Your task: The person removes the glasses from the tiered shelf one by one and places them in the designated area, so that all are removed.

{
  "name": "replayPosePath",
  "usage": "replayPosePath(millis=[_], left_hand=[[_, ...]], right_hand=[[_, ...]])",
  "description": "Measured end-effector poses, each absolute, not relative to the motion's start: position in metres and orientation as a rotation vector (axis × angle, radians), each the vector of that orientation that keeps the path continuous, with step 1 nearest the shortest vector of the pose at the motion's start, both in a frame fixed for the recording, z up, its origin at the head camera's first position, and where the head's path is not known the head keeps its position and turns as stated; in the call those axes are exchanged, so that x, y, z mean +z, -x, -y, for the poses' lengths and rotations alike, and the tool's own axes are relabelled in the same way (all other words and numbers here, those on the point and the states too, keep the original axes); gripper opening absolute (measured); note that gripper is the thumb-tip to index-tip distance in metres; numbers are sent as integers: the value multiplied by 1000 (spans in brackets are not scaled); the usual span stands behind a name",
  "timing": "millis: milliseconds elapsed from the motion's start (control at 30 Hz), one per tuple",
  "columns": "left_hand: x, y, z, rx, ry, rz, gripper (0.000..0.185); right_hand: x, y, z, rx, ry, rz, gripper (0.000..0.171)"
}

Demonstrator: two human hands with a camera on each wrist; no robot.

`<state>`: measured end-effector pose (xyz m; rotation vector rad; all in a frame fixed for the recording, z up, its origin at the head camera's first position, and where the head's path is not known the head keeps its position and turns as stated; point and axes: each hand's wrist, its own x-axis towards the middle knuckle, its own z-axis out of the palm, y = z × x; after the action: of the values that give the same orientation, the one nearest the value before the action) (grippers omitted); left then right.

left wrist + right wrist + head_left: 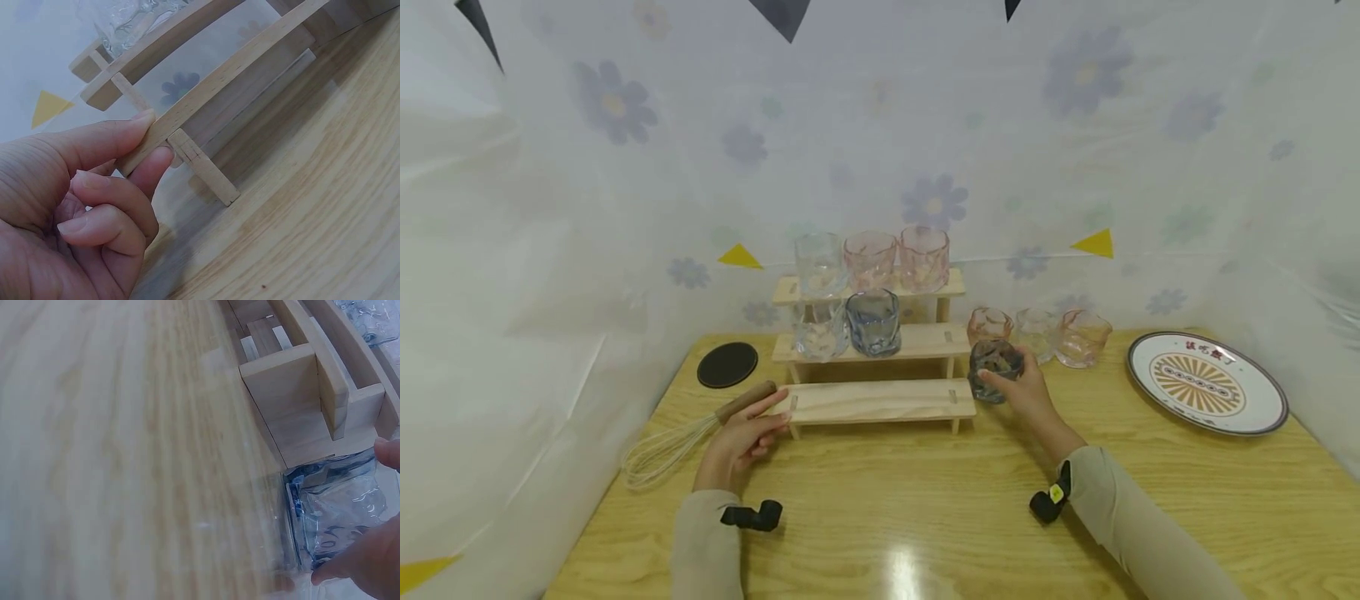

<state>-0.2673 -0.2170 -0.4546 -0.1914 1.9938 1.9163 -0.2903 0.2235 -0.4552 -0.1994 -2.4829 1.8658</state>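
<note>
My left hand (747,433) pinches the left end of the lowest step of a three-tier wooden rack (880,402), thumb above and a finger beneath, as the left wrist view shows. With its thumb and fingers, my right hand (1026,387) grips a dark blue-grey glass (992,371) just right of the rack. On the top tier stand a clear glass (820,262) and two pink glasses (870,260). The middle tier bears another clear glass (822,332) and a blue glass (874,323). Nothing stands on the lowest step.
Behind my right hand are an orange-pink glass (989,322), a clear glass (1036,332) and a pink glass (1082,339). A patterned plate (1206,383) lies at the right. On the left are a whisk (677,446) and a black round coaster (727,365).
</note>
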Motion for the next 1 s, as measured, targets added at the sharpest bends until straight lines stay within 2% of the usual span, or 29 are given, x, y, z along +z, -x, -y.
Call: replayPosePath(millis=[300, 533, 1000], left_hand=[[-452, 273, 218, 1922, 194, -1995, 62], [-452, 272, 215, 1935, 197, -1981, 62], [-454, 268, 218, 1939, 194, -1957, 61]], right_hand=[[-448, 293, -226, 1873, 199, 2530, 89], [-434, 281, -229, 1818, 220, 2556, 98], [-401, 277, -216, 1819, -175, 2205, 83]])
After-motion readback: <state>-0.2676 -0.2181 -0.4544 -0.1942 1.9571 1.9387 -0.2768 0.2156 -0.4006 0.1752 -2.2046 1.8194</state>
